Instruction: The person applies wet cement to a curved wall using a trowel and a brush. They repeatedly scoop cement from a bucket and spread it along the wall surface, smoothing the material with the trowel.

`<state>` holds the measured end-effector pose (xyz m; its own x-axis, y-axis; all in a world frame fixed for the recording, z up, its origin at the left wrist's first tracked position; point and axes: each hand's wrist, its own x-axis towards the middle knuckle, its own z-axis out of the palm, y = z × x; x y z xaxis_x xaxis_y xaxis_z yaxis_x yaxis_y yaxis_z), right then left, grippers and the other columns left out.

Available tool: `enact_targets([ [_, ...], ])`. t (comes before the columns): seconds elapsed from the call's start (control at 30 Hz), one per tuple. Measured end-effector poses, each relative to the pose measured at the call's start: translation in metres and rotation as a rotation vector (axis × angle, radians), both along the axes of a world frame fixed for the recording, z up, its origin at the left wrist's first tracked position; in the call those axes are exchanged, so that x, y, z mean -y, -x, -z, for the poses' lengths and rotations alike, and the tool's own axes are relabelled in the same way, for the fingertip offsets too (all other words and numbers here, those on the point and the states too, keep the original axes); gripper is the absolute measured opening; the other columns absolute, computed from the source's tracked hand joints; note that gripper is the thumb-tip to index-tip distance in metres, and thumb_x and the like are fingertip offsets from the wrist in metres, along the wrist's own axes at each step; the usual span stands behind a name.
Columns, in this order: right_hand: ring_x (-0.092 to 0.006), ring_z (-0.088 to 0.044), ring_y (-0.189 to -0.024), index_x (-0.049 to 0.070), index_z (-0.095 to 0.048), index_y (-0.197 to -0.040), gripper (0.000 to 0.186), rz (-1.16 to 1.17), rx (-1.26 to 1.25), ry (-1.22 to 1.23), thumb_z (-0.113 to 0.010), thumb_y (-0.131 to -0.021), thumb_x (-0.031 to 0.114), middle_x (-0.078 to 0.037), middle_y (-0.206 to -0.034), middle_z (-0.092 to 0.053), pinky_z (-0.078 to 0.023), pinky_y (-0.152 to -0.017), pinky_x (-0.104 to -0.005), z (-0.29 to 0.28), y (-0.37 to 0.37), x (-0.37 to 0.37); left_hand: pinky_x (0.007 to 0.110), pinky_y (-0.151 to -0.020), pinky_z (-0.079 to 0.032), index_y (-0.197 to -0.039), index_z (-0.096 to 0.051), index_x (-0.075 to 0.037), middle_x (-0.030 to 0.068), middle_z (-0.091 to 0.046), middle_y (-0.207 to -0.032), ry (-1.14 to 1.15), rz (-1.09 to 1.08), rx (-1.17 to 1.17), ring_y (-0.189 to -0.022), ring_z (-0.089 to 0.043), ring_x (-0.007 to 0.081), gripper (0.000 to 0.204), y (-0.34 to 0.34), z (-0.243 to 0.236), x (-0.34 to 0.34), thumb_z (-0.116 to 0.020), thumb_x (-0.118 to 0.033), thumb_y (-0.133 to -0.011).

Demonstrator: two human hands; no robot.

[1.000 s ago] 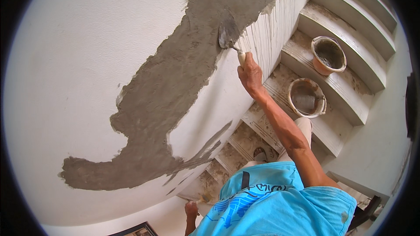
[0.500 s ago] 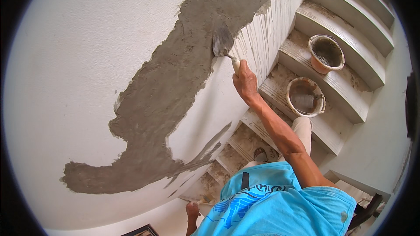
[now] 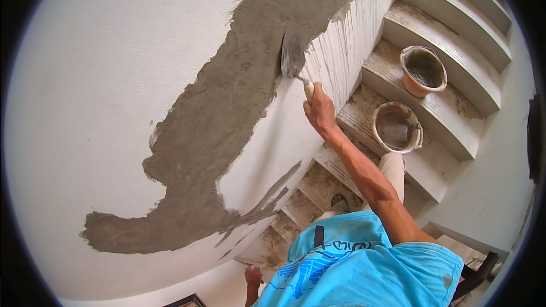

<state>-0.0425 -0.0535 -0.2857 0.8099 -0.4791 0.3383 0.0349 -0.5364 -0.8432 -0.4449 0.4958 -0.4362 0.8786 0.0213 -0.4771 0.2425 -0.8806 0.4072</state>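
Note:
My right hand (image 3: 320, 111) is wrapped round the pale handle of a trowel (image 3: 293, 55). The trowel's metal blade lies against the wall, on the right edge of a broad band of wet grey mortar (image 3: 227, 102). Low in the picture, my left hand (image 3: 253, 276) hangs beside my blue shirt with its fingers curled. A small tan piece shows close to that hand, but what it grips cannot be made out.
A bucket with wet mortar (image 3: 424, 71) stands on a step to the right. Below it is a second bucket (image 3: 396, 128) with murky contents, near my knee. Stained stairs (image 3: 369, 102) curve along the white wall (image 3: 114, 108). A dark picture frame (image 3: 187, 301) shows at the bottom.
The trowel blade has shifted slightly right and down along the mortar's edge, and its angle has turned a little. My left hand has moved slightly lower and to the right.

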Motion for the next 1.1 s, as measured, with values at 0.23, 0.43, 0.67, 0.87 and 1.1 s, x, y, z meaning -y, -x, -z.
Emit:
enact_targets([
  [0.23,-0.0422,-0.066,-0.067,0.003,-0.042,-0.103,0.03,-0.011,0.107,0.03,-0.06,-0.079,-0.001,-0.026,-0.075,-0.062,-0.051,-0.059,-0.0503,0.013,0.013,0.001,0.036,-0.037,-0.05,-0.087,-0.064,0.003,0.0142,-0.061,-0.062,0.131,-0.137,0.007,-0.041,-0.061,0.0264,0.028,0.009,-0.019,0.022,-0.05,-0.021,-0.093],
  [0.43,-0.0448,-0.065,-0.07,0.003,-0.042,-0.102,0.031,0.01,0.139,0.0,-0.059,-0.077,-0.004,-0.024,-0.078,-0.063,-0.05,-0.061,-0.0516,-0.02,-0.009,0.005,0.037,-0.037,-0.051,-0.087,-0.064,0.003,0.0158,-0.063,-0.063,0.017,-0.18,-0.083,-0.04,-0.062,0.0275,0.026,-0.004,-0.028,0.028,-0.051,-0.019,-0.092],
  [0.67,-0.0446,-0.065,-0.069,0.004,-0.045,-0.106,0.035,-0.107,0.161,0.138,-0.061,-0.076,-0.003,-0.022,-0.081,-0.064,-0.05,-0.059,-0.0522,0.015,0.027,-0.013,0.038,-0.038,-0.051,-0.085,-0.063,0.003,0.0165,-0.063,-0.064,-0.018,0.014,0.016,-0.041,-0.062,0.0283,0.022,0.002,-0.002,0.013,-0.052,-0.016,-0.089],
  [0.87,-0.0447,-0.064,-0.067,0.005,-0.044,-0.105,0.032,0.03,0.182,0.0,-0.059,-0.079,-0.004,-0.023,-0.074,-0.062,-0.049,-0.058,-0.0515,-0.028,-0.013,0.012,0.04,-0.042,-0.053,-0.083,-0.063,0.004,0.0161,-0.062,-0.063,-0.036,0.083,0.043,-0.042,-0.062,0.0289,0.028,-0.002,-0.005,0.012,-0.051,-0.02,-0.089],
  [1.1,-0.0404,-0.064,-0.061,0.004,-0.048,-0.101,0.025,-0.228,0.259,0.223,-0.06,-0.08,-0.004,-0.022,-0.071,-0.059,-0.05,-0.05,-0.0476,-0.015,0.032,-0.047,0.038,-0.041,-0.053,-0.084,-0.063,0.005,0.0159,-0.061,-0.061,0.095,-0.071,-0.083,-0.043,-0.062,0.0286,0.03,0.0,-0.01,0.019,-0.051,-0.021,-0.09],
])
